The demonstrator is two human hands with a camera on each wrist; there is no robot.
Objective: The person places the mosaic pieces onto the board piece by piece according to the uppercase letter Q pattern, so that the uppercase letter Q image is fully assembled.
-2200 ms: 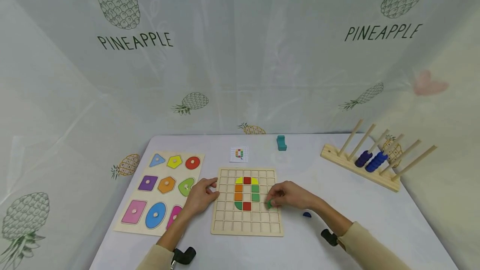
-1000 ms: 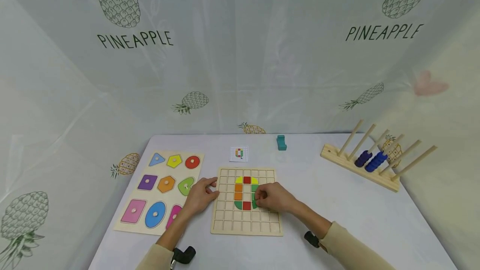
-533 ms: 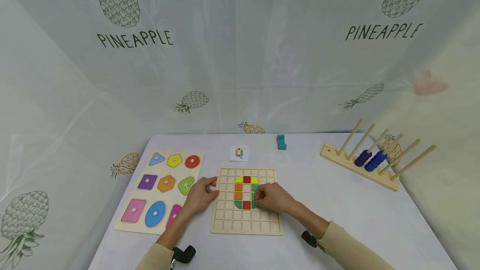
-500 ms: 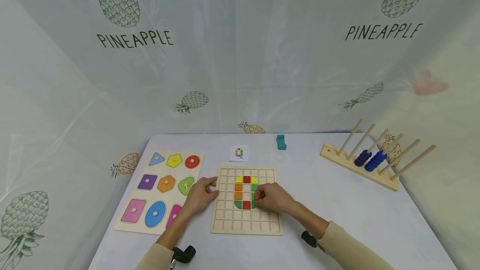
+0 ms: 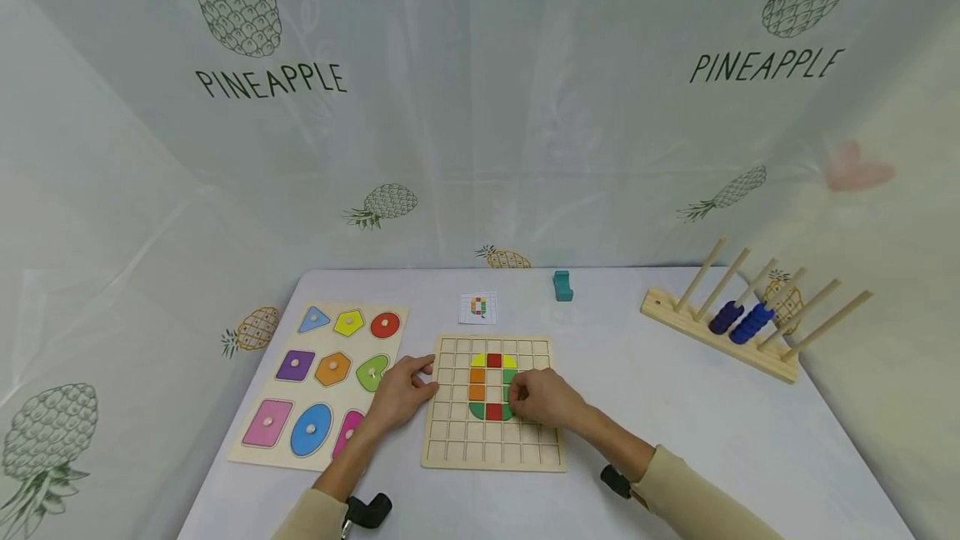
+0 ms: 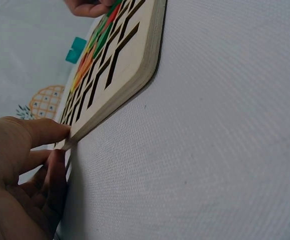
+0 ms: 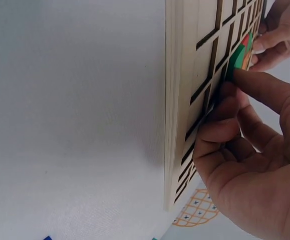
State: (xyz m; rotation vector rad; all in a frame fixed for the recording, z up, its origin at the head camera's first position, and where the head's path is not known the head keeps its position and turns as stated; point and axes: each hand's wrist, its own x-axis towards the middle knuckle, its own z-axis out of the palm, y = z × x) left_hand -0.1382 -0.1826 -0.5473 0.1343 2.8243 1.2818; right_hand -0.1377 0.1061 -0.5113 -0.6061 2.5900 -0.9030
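In the head view a square wooden grid board lies on the white table, with red, orange, yellow and green tiles forming a closed ring on it. My left hand touches the board's left edge, thumb and a fingertip spaced along it. Over the ring's right side, my right hand has its fingertips on a green quarter-round tile at the lower right corner. In the right wrist view, thumb and curled fingers meet at a green tile; the fingers partly hide the green tiles there.
Left of the board lies a shape puzzle with knobbed pieces. Behind stand a small pattern card and a teal block. At right is a peg rack with blue beads. A blue piece shows in the right wrist view.
My right hand has moved left from the board's right edge, bringing the green quarter-round tile to the ring's lower right corner, where it now lies level. The left hand stays put.
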